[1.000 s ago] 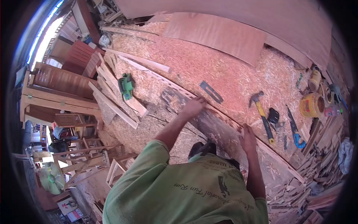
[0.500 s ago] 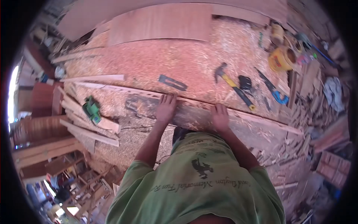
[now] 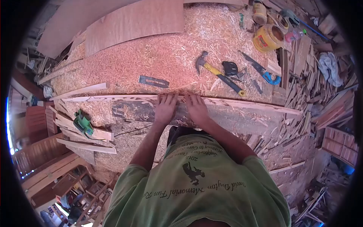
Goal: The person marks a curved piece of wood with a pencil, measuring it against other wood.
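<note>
A long, narrow wooden strip runs left to right along the near side of the work surface, its pale edge facing up. My left hand is closed over it near the middle, fingers bent across the far edge. Close beside it on the right, my right hand grips the same strip in the same way. Both thumbs are hidden. Beneath the hands lies a dark, worn board. Just beyond the strip are a flat dark metal piece and a claw hammer with a yellow-black handle.
A black tape measure and a blue-handled saw lie on the shavings at right. Behind them stands a yellow tub. A green power planer rests on boards at left. Plywood lies at the back; offcuts pile up right.
My right hand has moved left along the strip, closer to my left hand. The camera view has turned, so the strip appears more level and the tools appear farther left and higher.
</note>
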Available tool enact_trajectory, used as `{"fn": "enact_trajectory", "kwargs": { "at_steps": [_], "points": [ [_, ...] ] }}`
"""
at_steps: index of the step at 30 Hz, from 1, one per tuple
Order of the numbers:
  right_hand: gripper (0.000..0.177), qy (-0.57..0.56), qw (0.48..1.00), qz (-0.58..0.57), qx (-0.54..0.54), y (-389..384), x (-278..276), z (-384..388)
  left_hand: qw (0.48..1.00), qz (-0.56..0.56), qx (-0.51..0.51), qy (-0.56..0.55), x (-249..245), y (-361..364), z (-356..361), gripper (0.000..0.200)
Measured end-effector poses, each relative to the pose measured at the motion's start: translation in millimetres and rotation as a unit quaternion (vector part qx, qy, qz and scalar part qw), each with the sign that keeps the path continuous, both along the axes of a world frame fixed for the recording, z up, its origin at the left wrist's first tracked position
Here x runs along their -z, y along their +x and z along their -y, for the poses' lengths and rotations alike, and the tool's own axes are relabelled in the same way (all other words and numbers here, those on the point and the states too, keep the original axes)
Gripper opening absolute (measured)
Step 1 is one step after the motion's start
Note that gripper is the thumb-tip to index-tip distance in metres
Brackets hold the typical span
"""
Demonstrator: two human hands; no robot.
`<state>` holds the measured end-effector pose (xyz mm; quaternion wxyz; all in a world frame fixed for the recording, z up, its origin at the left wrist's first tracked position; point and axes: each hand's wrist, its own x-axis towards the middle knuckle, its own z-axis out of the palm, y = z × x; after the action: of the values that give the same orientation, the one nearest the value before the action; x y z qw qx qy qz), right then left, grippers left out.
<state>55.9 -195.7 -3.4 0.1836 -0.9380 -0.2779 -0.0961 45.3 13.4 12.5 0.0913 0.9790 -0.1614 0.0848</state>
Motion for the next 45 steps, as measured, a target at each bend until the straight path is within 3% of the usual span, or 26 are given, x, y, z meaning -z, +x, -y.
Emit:
{"fn": "enact_trajectory", "kwargs": {
  "at_steps": [2,5,11,14,17,20,23,26,29,31,32,33,34,35,36,38,40,41,42,45],
  "points": [
    [0.04,-0.081,0.996,0.026,0.012,7,17,-8,1.0,-0.006,0.019,0.002,11,5,7,0.051],
    [0.035,-0.064,0.998,0.008,0.015,9,18,-11,0.998,-0.01,0.025,0.053,18,6,7,0.046],
    [0.025,-0.049,0.999,-0.01,0.015,-6,14,-12,0.999,0.011,0.031,0.023,19,3,10,0.041],
    [0.037,0.016,0.992,-0.014,-0.126,-21,22,20,0.999,0.011,0.025,0.021,25,1,8,0.039],
    [0.052,0.053,0.997,0.055,-0.011,-31,-2,49,1.0,0.012,0.0,0.011,26,-3,12,0.035],
    [0.039,-0.015,0.992,0.022,0.121,-26,9,71,0.998,-0.036,-0.021,0.046,31,-6,13,0.032],
    [0.034,-0.039,0.995,0.001,0.092,-12,16,71,0.999,-0.005,-0.004,0.046,37,-5,8,0.035],
    [0.026,-0.03,0.995,-0.035,0.088,-14,5,67,0.997,-0.071,0.006,0.013,26,1,-2,0.05],
    [0.026,-0.047,0.994,0.039,0.086,-15,22,70,1.0,0.02,0.011,0.005,18,-1,-41,0.067],
    [0.024,-0.03,0.996,0.033,0.078,-15,15,73,0.994,0.069,-0.057,0.057,23,-10,-81,0.078],
    [0.023,-0.022,0.997,0.031,0.068,-12,11,74,0.988,0.08,-0.128,0.008,32,-11,-104,0.081],
    [0.022,-0.039,0.997,0.021,0.06,-13,9,74,0.974,0.09,-0.202,-0.043,41,-13,-121,0.084],
    [0.021,-0.058,0.997,0.013,0.049,-15,9,76,0.933,0.062,-0.347,-0.076,43,-15,-127,0.087],
    [0.021,-0.078,0.996,0.008,0.034,-14,7,77,0.866,0.033,-0.486,-0.112,47,-15,-131,0.09],
    [0.02,-0.089,0.994,-0.042,0.041,-10,0,76,0.803,-0.068,-0.575,-0.143,18,-8,-128,0.086],
    [0.018,-0.119,0.982,-0.139,0.051,-1,-27,66,0.688,-0.147,-0.585,-0.403,77,5,-143,0.073],
    [0.021,-0.111,0.983,-0.147,0.007,14,-41,61,0.561,-0.116,-0.544,-0.613,89,6,-135,0.058],
    [0.022,-0.106,0.982,-0.153,-0.013,24,-45,56,0.503,-0.054,-0.516,-0.691,70,12,-113,0.05],
    [0.023,-0.093,0.986,-0.14,-0.017,33,-46,49,0.556,-0.035,-0.552,-0.621,51,14,-107,0.038],
    [0.026,-0.044,0.988,-0.143,-0.041,62,-35,23,0.496,-0.04,-0.498,-0.71,71,8,-116,0.032]
  ]
}}
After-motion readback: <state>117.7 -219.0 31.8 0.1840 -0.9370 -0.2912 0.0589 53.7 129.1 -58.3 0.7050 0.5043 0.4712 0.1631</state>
